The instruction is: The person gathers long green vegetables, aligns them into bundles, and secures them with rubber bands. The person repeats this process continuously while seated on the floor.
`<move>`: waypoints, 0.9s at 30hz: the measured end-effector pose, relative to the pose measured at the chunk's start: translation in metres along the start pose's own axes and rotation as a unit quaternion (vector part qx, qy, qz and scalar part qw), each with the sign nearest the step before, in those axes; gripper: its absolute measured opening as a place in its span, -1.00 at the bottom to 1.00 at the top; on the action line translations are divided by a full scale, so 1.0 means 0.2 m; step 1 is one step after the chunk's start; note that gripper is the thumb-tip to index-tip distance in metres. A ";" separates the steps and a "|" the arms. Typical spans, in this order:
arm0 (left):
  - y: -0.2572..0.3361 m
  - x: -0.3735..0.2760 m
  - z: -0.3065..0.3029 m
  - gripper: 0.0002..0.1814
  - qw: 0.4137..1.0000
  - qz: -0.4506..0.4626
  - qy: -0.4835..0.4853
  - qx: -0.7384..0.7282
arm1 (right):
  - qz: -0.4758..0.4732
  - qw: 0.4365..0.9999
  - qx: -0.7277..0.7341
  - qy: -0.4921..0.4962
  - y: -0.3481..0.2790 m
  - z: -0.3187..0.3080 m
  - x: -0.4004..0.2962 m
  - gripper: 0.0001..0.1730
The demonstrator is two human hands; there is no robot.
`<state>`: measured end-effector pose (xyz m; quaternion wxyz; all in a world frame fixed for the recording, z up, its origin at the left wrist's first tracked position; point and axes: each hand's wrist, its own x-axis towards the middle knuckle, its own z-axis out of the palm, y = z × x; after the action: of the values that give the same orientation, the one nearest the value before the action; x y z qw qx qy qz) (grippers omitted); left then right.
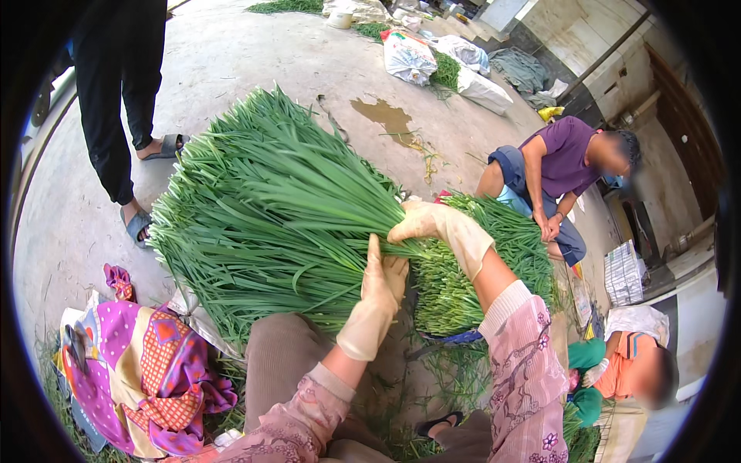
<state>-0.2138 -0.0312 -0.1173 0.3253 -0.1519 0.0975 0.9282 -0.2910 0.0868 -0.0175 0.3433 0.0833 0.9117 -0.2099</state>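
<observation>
My right hand (431,224), in a pale thin rubber glove, grips a bunch of garlic chives (347,199) near one end. Its long flat green leaves fan out to the left over a large stacked pile of chives (231,231), whose pale cut ends line its far left side. Just below the bunch, my left hand (383,280), gloved alike, has its thumb raised and apart from its fingers; the fingertips are at the lower edge of the leaves. Beside my right forearm stands another chive stack (448,289), pale ends towards me.
A person in a purple shirt (561,156) sits beyond the right stack; another in orange (625,364) sits at lower right. Someone in black trousers (110,104) stands at left. Patterned cloth (145,370) lies at lower left, white sacks (408,58) at the back, near a wet patch (385,116).
</observation>
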 end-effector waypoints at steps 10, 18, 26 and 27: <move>-0.04 0.09 -0.13 -0.14 0.985 0.143 -0.098 0.024 | -0.159 0.973 0.155 0.061 0.18 0.37 0.16 -0.01; 0.04 -0.02 0.18 -0.10 0.969 0.061 -0.237 0.034 | 0.113 0.917 -0.220 0.314 -0.33 0.17 -0.44 -0.19; 0.04 -0.42 0.29 -0.07 0.967 0.060 -0.235 -0.075 | 0.201 0.898 -0.274 0.278 -0.56 0.39 -1.02 0.02; 0.01 -0.42 0.19 -0.07 0.973 0.051 -0.217 -0.064 | 0.219 0.919 -0.226 0.238 -0.54 0.45 -1.00 0.02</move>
<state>-0.1607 -0.0694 -0.0521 0.2802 0.0377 -0.0274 0.9588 -0.1197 -0.0514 0.0876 0.1632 0.2484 0.9486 0.1083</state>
